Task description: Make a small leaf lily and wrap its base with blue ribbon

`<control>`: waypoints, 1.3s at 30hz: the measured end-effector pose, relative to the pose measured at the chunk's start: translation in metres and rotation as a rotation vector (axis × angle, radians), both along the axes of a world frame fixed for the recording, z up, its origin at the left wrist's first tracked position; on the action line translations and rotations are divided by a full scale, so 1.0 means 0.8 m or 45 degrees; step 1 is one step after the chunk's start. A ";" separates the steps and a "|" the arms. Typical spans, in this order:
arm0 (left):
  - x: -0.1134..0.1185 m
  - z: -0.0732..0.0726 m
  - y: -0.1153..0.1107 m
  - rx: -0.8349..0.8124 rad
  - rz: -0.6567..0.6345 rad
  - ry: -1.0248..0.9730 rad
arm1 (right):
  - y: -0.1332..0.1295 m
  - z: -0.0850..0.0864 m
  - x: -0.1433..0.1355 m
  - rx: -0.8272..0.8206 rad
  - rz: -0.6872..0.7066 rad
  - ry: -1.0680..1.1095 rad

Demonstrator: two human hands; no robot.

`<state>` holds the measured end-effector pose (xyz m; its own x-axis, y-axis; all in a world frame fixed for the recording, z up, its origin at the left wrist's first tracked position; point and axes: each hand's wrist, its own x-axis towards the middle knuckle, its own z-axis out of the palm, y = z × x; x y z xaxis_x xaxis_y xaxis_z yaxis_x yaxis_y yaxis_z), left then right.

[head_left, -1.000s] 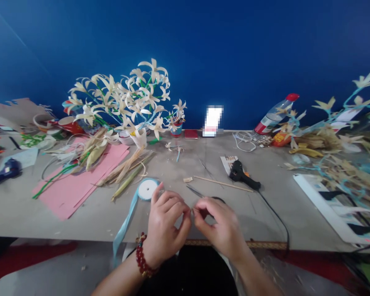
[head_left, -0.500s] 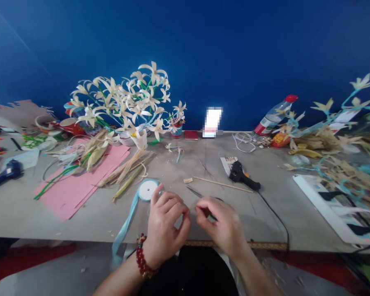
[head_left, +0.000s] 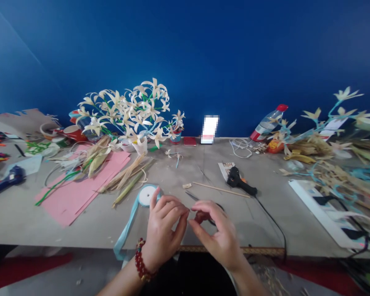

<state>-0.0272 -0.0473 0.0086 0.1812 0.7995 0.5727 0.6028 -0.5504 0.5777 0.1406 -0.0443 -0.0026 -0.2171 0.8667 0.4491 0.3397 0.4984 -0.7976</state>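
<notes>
My left hand (head_left: 166, 224) is above the table's front edge, thumb and forefinger pinched together, with a beaded red bracelet (head_left: 141, 260) at its wrist. Close by, my right hand (head_left: 217, 234) is curled, its thumb and fingertips brought near the left fingertips. Whatever lies between the fingers is too small to make out. Behind the left hand lies a roll of light blue ribbon (head_left: 147, 196), its loose end (head_left: 125, 234) hanging over the edge. Scissors (head_left: 191, 195) lie partly hidden behind the right hand.
A black glue gun (head_left: 240, 182) and a thin wooden stick (head_left: 220, 189) lie beyond the right hand. At left are pink paper sheets (head_left: 61, 207) and dried husks (head_left: 131, 183). White husk flowers (head_left: 135, 111) stand behind. A white power strip (head_left: 314, 209) is at right.
My right hand has moved slightly left, closer to the left fingertips, and its forefinger has lifted away from the thumb. The whole view has shifted a little.
</notes>
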 end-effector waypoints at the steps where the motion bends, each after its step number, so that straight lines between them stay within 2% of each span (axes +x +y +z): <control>1: 0.000 0.000 0.000 0.001 0.002 -0.003 | 0.000 0.000 -0.001 0.030 -0.004 0.015; 6: -0.008 -0.008 0.003 0.034 -0.027 -0.013 | 0.000 -0.002 0.005 0.229 -0.008 0.045; 9: -0.014 -0.015 0.007 -0.031 -0.043 -0.128 | -0.001 -0.006 0.013 0.397 0.011 0.053; 11: -0.016 -0.017 0.007 -0.197 -0.140 -0.324 | 0.000 -0.010 0.016 0.486 0.021 0.060; 17: -0.009 -0.017 0.001 -0.952 -0.526 -1.064 | 0.008 -0.013 0.014 0.610 0.049 0.074; 20: -0.006 -0.018 0.002 -1.137 -0.621 -1.294 | 0.010 -0.013 0.015 0.597 0.075 0.062; 22: -0.006 -0.016 0.003 -1.136 -0.618 -1.323 | 0.009 -0.015 0.017 0.455 0.075 0.116; 24: -0.008 -0.014 0.005 -1.088 -0.598 -1.268 | 0.010 -0.016 0.018 0.119 0.107 0.294; 27: -0.011 -0.010 0.008 -0.995 -0.574 -1.131 | 0.012 -0.016 0.016 -0.447 0.263 0.635; 29: -0.012 -0.010 0.010 -0.951 -0.567 -1.059 | 0.015 -0.014 0.013 -0.643 0.345 0.755; 33: -0.012 -0.013 0.012 -1.030 -0.601 -1.122 | 0.018 -0.011 0.006 -0.768 0.370 0.861; 37: -0.014 -0.018 0.016 -1.053 -0.478 -1.365 | 0.017 -0.013 0.005 -0.790 0.343 0.933; 39: -0.014 -0.019 0.016 -1.027 -0.446 -1.363 | 0.017 -0.017 0.005 -0.797 0.334 0.925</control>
